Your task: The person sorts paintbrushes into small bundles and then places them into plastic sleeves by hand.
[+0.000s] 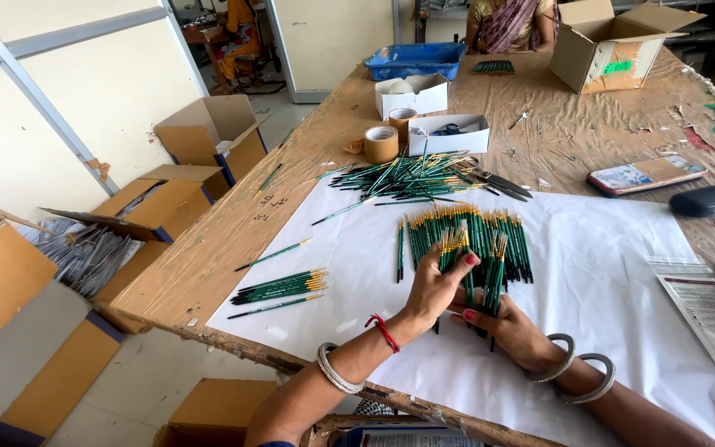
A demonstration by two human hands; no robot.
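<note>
1. Left hand (pixel 434 285) and right hand (pixel 511 327): both grips closed round a fanned bundle of green brushes (pixel 475 269), held just above the white paper (pixel 606 273) on the desk (pixel 233 223).
2. Risk: loose fan, brushes may slip and mix with the laid-out row (pixel 477 228) beneath.

Both hands, left (pixel 434 285) & right (pixel 506 324), grip bundle of thin green gold-ferruled brushes (pixel 475 257) over white paper sheet (pixel 606 273) on worktop (pixel 208 257).

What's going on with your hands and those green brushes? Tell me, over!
Left hand and right hand both gripping a fan of green brushes. Laid-out row just behind on white paper. Nothing blocking.
</note>
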